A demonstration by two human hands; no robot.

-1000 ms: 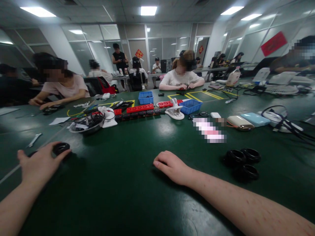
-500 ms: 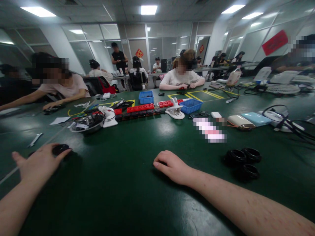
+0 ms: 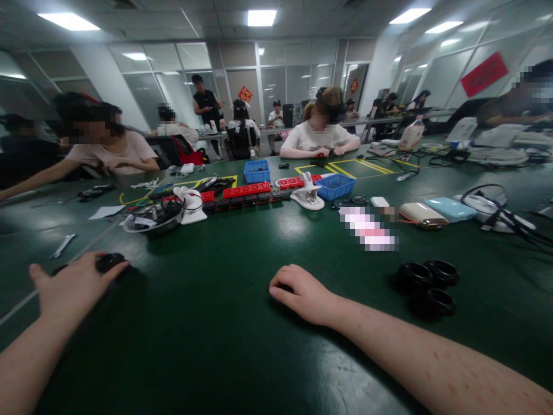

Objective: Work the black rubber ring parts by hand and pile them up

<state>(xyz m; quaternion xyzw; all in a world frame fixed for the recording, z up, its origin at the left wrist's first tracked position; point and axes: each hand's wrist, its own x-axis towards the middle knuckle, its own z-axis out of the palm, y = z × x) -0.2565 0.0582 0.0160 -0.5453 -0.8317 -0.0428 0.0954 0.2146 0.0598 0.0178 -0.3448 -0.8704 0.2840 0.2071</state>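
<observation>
Over the left side of the green table, my left hand (image 3: 75, 285) is palm down around a black ring-shaped part (image 3: 109, 262). Its thumb and fingers lie against the part, while the little finger sticks out to the left. A second dark bit (image 3: 59, 268) peeks from beneath that hand, too covered to name. Near the middle, my right hand (image 3: 302, 293) rests on the tabletop with its fingers curled in, and nothing shows in them. Right of it stand three black rings (image 3: 438, 302) in a close group, apart from my right forearm.
A metal bowl of dark parts (image 3: 151, 223), a white clip base (image 3: 307, 196), red-and-black power strips (image 3: 246, 193) and blue bins (image 3: 337, 185) line the table's middle. A wrench (image 3: 63, 246) lies left. Cables (image 3: 496, 210) tangle at right. Co-workers sit opposite.
My left hand has shifted slightly to the right with the black ring. The co-worker at left has drawn one hand back from a dark item on the table. My right hand stays still.
</observation>
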